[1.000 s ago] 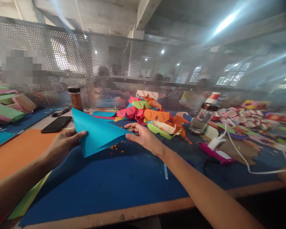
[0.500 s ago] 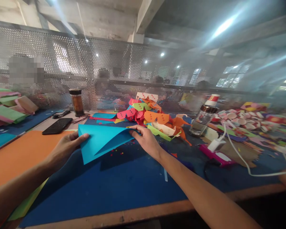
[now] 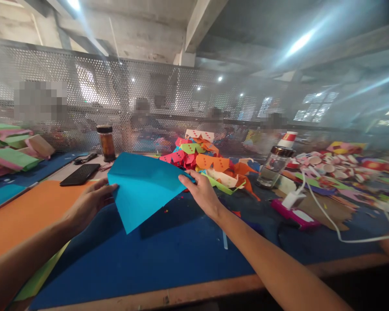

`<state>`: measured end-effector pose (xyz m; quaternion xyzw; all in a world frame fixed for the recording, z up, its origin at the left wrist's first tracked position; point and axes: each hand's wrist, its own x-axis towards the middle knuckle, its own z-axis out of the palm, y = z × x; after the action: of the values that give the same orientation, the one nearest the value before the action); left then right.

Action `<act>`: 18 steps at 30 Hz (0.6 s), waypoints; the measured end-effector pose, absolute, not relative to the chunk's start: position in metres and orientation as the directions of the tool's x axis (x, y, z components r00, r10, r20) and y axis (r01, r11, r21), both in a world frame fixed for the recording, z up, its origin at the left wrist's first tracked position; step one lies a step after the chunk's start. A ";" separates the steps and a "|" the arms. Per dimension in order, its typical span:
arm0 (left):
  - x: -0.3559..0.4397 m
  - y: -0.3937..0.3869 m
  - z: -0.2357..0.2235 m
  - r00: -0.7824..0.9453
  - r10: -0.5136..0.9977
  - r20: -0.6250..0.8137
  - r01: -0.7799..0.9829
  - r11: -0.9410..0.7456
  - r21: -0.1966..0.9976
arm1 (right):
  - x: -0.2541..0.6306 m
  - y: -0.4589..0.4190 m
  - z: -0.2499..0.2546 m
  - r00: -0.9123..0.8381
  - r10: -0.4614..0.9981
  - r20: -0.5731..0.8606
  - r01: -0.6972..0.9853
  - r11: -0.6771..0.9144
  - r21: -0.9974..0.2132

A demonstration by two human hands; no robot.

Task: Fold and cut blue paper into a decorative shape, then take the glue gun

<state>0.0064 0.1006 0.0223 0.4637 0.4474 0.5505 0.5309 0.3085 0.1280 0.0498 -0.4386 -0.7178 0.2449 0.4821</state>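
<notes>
A bright blue sheet of paper (image 3: 145, 190) is held up between my two hands above the blue table top (image 3: 149, 263). At its left edge, my left hand (image 3: 99, 196) is closed on the paper, thumb in front. My right hand (image 3: 199, 188) pinches the right corner between thumb and fingers. The sheet bows a little, and its lowest corner points down toward the table. Behind it lies a heap of cut and punched coloured paper shapes (image 3: 214, 163), partly covered by the sheet.
Orange paper (image 3: 35, 216) and a black phone (image 3: 81, 174) lie at the left, with a dark-lidded jar (image 3: 106, 144) behind. To the right stand a glass bottle (image 3: 274, 168) and a magenta power strip (image 3: 294, 214) with a white cable. A perforated metal screen (image 3: 168, 90) crosses the back.
The folded-over blue paper has opened out and turned, showing one broad face. Both hands keep hold of it; my right hand has shifted slightly right and down.
</notes>
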 end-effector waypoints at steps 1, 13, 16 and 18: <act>0.006 0.101 0.021 -0.016 0.998 0.055 -0.151 -0.057 0.987 | 0.308 0.127 0.050 -0.146 0.866 0.479 0.394 0.495 -0.774; 0.003 0.096 0.034 -0.155 0.984 0.092 -0.062 -0.102 0.993 | 0.303 0.101 0.072 -0.254 0.594 0.764 0.445 0.773 -0.453; -0.007 0.099 0.032 -0.161 0.983 0.089 -0.086 -0.104 0.991 | 0.301 0.091 0.077 -0.362 0.463 0.809 0.467 0.841 -0.272; -0.013 0.102 0.030 -0.159 0.983 0.094 -0.089 -0.109 0.990 | 0.299 0.085 0.078 -0.422 0.403 0.812 0.495 0.853 -0.166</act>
<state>-0.0128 0.1016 0.0299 0.4595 0.4861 0.5859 0.4574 0.2991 0.0851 0.0783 -0.2666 -0.8418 -0.0494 0.4667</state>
